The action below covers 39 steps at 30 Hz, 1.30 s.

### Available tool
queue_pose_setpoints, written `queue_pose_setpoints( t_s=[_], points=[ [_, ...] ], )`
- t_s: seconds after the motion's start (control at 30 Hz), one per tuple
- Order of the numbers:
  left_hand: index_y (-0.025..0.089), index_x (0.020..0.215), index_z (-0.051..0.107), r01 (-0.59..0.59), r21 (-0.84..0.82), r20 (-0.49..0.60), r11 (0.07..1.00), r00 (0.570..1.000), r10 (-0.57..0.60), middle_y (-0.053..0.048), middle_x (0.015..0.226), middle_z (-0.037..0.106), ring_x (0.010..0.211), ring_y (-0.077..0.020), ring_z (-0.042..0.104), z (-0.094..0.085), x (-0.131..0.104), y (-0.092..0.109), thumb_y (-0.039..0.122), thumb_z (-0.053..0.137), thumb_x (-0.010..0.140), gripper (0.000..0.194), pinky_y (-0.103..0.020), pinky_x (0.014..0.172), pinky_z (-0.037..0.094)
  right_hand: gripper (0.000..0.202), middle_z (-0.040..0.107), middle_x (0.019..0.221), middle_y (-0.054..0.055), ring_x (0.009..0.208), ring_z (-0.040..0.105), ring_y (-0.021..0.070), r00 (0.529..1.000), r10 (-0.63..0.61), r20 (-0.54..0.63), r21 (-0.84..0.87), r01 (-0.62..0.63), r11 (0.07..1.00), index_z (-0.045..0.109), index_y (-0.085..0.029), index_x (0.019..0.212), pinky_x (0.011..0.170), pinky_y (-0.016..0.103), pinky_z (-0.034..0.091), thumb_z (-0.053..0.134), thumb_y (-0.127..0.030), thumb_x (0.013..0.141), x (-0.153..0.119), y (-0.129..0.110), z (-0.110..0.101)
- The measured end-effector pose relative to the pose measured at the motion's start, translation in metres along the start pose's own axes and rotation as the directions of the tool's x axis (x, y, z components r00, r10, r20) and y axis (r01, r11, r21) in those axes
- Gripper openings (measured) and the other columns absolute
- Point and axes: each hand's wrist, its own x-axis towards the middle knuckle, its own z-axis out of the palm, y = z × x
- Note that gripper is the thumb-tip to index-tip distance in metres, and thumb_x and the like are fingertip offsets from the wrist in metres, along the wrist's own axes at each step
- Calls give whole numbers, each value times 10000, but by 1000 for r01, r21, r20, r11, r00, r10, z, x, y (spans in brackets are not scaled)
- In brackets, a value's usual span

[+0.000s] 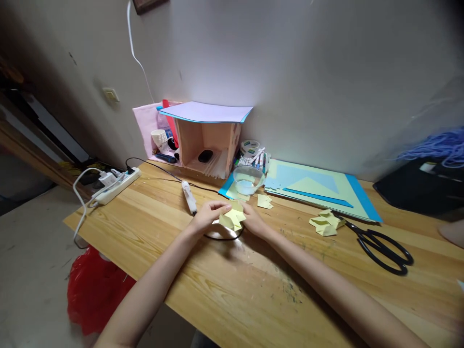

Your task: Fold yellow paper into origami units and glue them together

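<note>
Between both hands is a folded piece of pale yellow paper (234, 216), raised slightly over the wooden table. My left hand (210, 216) pinches its left side, thumb and fingers closed on it. On the opposite side my right hand (253, 220) grips the paper's edge; some of its fingers are hidden behind it. A white glue gun (188, 197) lies just left of my left hand. Beyond my right hand are a small yellow paper piece (265, 201) and a clear plastic bowl (248, 180). Another folded yellow paper shape (325, 223) rests farther right, against black-handled scissors (384, 249).
A cardboard box (208, 145) topped by a lilac sheet stands against the wall. Coloured paper sheets (319, 186) are stacked at the back right. A white power strip (118, 186) sits at the left edge, above a red plastic bag (94, 290). Someone's skin shows at far right.
</note>
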Motion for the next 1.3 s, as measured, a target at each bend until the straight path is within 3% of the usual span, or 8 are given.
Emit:
queue_pose_setpoints(
  t_s=[0.1,0.17,0.37,0.53,0.67,0.8,1.03,1.3],
  points=[
    [89,786,665,-41,135,-118,990,991,57,-30,669,620,568,-91,521,-1,7,-12,438,692,609,392,-194,547,394,283,587,662,3,568,571,112,971,238,8,245,-233,941,547,-166,822,563,261,495,524,-442,765,-21,0,-22],
    [88,791,669,-12,167,-149,986,988,37,-38,685,632,570,-100,531,0,9,-17,457,691,600,416,-202,547,403,298,600,674,7,595,593,121,953,304,-3,302,-289,909,555,-172,885,570,259,503,572,-431,740,-29,2,-27],
    [97,826,681,103,104,-132,989,987,-89,-54,758,670,604,-114,580,11,10,-24,423,721,576,413,-220,594,450,274,612,711,11,586,599,122,951,271,-148,315,-214,925,593,-159,776,557,262,516,674,-389,651,-33,12,-24],
    [107,870,669,111,113,-104,987,990,-100,-47,777,673,632,-108,598,10,13,-30,399,702,625,383,-199,591,467,306,634,713,29,572,600,131,950,248,-188,313,-181,932,613,-149,783,552,277,526,680,-410,638,-36,16,-23],
    [101,934,648,171,91,19,981,985,-174,-53,768,674,628,-100,612,11,12,-29,420,661,677,410,-183,583,480,298,643,731,42,576,603,134,943,199,-266,266,-126,956,614,-150,764,527,266,530,666,-420,651,-37,15,-27],
    [112,997,638,332,62,125,941,933,-337,-104,912,682,801,-149,651,12,6,-22,356,675,681,400,-190,685,509,268,636,709,34,555,618,150,934,167,-315,209,-103,972,608,-164,799,477,271,531,633,-408,689,-40,14,-30],
    [99,961,650,346,29,125,938,930,-347,-137,964,676,794,-172,664,8,6,-19,216,669,656,327,-184,667,525,135,663,834,48,679,617,147,926,-181,-332,-234,105,967,655,-185,823,578,271,528,553,-256,770,-44,12,-33],
    [82,1000,642,326,39,126,945,936,-328,-148,1001,661,784,-171,663,10,4,-14,252,666,657,384,-187,647,516,201,663,829,40,822,534,186,844,-532,-68,-683,349,641,671,-231,939,715,322,473,570,-179,773,-42,16,-44]
  ],
)
